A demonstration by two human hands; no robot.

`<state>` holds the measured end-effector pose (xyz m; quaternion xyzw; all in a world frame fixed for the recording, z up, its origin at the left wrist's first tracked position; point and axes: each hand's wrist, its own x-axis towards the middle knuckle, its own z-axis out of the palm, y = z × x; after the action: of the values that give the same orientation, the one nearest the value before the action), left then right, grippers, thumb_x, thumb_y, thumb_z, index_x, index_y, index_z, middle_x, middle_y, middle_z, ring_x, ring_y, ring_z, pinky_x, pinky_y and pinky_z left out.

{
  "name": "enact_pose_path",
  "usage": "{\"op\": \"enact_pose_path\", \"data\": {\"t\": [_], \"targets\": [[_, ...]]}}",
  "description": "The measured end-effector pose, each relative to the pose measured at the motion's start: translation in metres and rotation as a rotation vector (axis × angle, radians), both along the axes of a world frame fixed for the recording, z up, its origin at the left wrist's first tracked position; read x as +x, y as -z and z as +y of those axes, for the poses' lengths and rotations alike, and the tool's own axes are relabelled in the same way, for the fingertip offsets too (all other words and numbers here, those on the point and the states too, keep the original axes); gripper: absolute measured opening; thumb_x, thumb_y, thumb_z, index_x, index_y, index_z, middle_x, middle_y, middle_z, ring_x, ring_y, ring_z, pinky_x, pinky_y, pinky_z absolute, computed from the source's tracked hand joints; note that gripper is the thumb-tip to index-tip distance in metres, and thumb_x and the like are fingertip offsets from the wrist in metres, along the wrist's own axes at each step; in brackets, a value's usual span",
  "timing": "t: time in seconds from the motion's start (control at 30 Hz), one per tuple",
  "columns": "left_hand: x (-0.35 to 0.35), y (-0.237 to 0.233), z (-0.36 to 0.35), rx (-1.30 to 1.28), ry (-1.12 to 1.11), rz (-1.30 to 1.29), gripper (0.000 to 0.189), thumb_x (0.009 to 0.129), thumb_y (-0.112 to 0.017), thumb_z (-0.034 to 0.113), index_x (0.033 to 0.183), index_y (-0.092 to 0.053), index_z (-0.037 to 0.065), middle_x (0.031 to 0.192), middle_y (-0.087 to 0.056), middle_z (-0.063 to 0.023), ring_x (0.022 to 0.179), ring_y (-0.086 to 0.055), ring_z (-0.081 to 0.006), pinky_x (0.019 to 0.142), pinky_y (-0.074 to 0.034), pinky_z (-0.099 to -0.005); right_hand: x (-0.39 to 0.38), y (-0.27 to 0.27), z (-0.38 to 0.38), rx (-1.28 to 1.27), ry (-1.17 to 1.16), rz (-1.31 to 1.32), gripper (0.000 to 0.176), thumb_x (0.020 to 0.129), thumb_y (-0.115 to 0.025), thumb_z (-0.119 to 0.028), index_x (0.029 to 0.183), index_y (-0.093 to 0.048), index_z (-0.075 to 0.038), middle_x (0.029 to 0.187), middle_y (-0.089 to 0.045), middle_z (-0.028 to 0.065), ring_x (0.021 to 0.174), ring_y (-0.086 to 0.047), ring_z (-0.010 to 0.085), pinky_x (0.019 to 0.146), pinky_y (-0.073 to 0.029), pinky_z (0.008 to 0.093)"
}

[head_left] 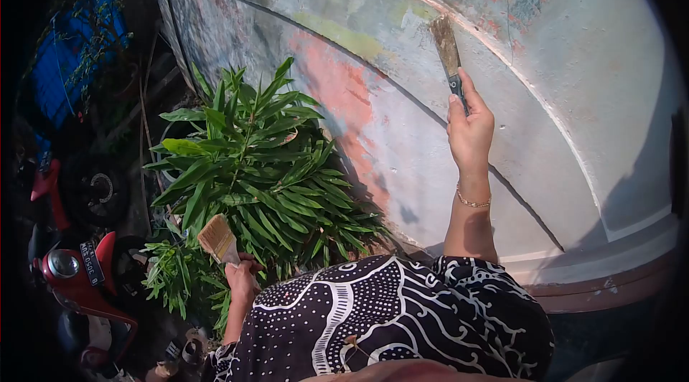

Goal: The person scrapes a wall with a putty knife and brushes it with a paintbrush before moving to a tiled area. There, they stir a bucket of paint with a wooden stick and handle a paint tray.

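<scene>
Our right hand clasps the scraper, slanting lengthwise up-left, blade foremost; our left hand grips the brush, bristles up-left, handle mostly hidden.

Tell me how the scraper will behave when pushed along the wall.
The scraper looks flat and blade-like, so it will probably flex a little rather than flop. Its broad end should make it less apt to roll in the right hand. It may catch on the raised band beside its tip.

Bright sunlight washes the wall, shadowed at right; edges darken (strong lens distortion).
</scene>
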<state>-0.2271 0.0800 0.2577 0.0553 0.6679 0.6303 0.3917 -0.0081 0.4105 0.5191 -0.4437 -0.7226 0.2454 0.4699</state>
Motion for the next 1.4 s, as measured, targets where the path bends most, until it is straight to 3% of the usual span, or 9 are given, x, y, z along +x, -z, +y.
{"op": "enact_pose_path", "data": {"t": [0.17,0.27,0.3,0.43,0.63,0.73,1.0,1.17,1.4], "targets": [[-0.001,-0.012,0.014,0.041,0.079,0.034,0.016,0.071,-0.044,0.002,0.082,-0.053,-0.004,0.071,-0.054,-0.0092,0.061,-0.060,-0.0219,0.059,-0.049,-0.0302,-0.092,-0.008,0.065,0.031,-0.185,-0.031,0.044,0.079,-0.053,-0.007,0.123,-0.049,-0.002,0.095,-0.064,0.0189,0.066,-0.057,0.0175,0.065,-0.046,0.0293],[-0.003,-0.008,0.018,0.077,0.061,0.029,0.017,0.070,-0.044,0.003,0.083,-0.053,-0.004,0.071,-0.054,-0.0095,0.061,-0.060,-0.0222,0.059,-0.049,-0.0307,-0.082,-0.007,0.046,0.492,-0.246,-0.081,0.040,0.079,-0.053,-0.006,0.119,-0.054,-0.006,0.101,-0.062,0.0158,0.071,-0.059,0.0234,0.066,-0.047,0.0326],[-0.003,-0.006,0.016,0.077,0.042,0.020,0.017,0.070,-0.044,0.003,0.083,-0.053,-0.004,0.071,-0.054,-0.0096,0.061,-0.060,-0.0219,0.059,-0.049,-0.0307,-0.067,-0.020,0.019,0.506,-0.183,-0.131,0.036,0.079,-0.054,-0.007,0.114,-0.059,-0.014,0.094,-0.060,0.0098,0.072,-0.058,0.0254,0.065,-0.047,0.0337],[-0.005,0.006,0.001,0.057,-0.028,0.009,0.016,0.070,-0.044,0.004,0.082,-0.053,-0.004,0.071,-0.054,-0.0097,0.059,-0.058,-0.0209,0.059,-0.049,-0.0308,0.001,-0.046,-0.024,0.767,0.236,-0.748,0.036,0.076,-0.059,-0.009,0.110,-0.062,-0.024,0.071,-0.046,0.0039,0.059,-0.053,0.0199,0.051,-0.044,0.0305],[-0.001,0.007,0.008,0.005,-0.059,-0.016,0.016,0.070,-0.044,0.004,0.082,-0.053,-0.003,0.070,-0.054,-0.0090,0.058,-0.058,-0.0195,0.055,-0.047,-0.0294,0.059,-0.059,-0.018,0.882,0.318,-1.225,0.044,0.070,-0.056,-0.004,0.111,-0.061,-0.019,0.070,-0.045,0.0071,0.054,-0.051,0.0206,0.048,-0.044,0.0315],[0.003,-0.003,0.025,0.044,0.022,0.023,0.017,0.070,-0.044,0.004,0.082,-0.053,-0.003,0.070,-0.054,-0.0089,0.058,-0.058,-0.0192,0.056,-0.048,-0.0291,0.048,-0.066,-0.010,0.766,0.324,-1.291,0.043,0.072,-0.052,-0.002,0.112,-0.060,-0.016,0.072,-0.046,0.0098,0.056,-0.054,0.0219,0.049,-0.045,0.0327],[0.022,-0.010,0.048,0.149,0.192,0.032,0.015,0.073,-0.045,0.004,0.082,-0.054,-0.004,0.070,-0.055,-0.0086,0.059,-0.058,-0.0188,0.058,-0.048,-0.0286,-0.028,-0.097,0.016,0.957,0.300,-1.231,0.035,0.074,-0.052,-0.005,0.107,-0.060,-0.011,0.072,-0.054,0.0134,0.058,-0.061,0.0241,0.049,-0.049,0.0318],[0.021,-0.004,0.031,0.084,0.070,-0.037,0.016,0.070,-0.044,0.004,0.081,-0.053,-0.004,0.069,-0.055,-0.0091,0.058,-0.058,-0.0199,0.056,-0.047,-0.0289,0.054,-0.067,-0.026,0.835,0.172,-1.311,0.040,0.070,-0.054,-0.004,0.109,-0.060,-0.011,0.074,-0.047,0.0091,0.052,-0.055,0.0214,0.047,-0.046,0.0326],[0.017,-0.010,0.027,0.070,0.028,-0.031,0.015,0.071,-0.044,0.004,0.081,-0.053,-0.003,0.067,-0.054,-0.0084,0.056,-0.057,-0.0194,0.055,-0.047,-0.0291,-0.032,-0.050,0.033,0.828,0.153,-1.190,0.026,0.076,-0.051,-0.007,0.100,-0.063,-0.008,0.076,-0.053,0.0129,0.061,-0.061,0.0264,0.052,-0.050,0.0333]]}}
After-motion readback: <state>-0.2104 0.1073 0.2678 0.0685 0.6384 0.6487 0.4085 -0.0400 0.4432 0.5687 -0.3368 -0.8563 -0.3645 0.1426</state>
